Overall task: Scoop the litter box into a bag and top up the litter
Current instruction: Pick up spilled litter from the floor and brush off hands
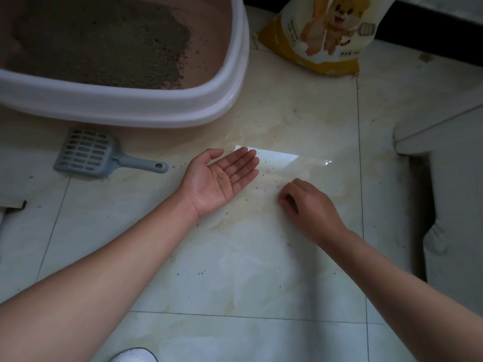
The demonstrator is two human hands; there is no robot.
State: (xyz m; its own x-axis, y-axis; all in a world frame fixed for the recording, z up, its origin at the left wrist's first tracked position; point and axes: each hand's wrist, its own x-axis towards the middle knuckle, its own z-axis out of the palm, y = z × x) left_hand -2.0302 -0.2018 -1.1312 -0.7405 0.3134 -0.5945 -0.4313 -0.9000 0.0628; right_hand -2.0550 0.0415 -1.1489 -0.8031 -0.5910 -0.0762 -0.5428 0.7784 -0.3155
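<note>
The litter box, white-rimmed with a pink inside, stands on the floor at the upper left with grey-brown litter piled in it. A grey slotted scoop lies on the tiles just in front of the box, untouched. A yellow and white litter bag stands at the top right. My left hand rests palm up on the floor, fingers apart, with a few litter grains on the palm. My right hand is palm down beside it, fingertips pinched together on the tile among scattered grains.
Loose grains dot the glossy cream floor tiles. A white cabinet or appliance base stands at the right. A white shoe tip shows at the bottom edge. A dark wall base runs along the top right.
</note>
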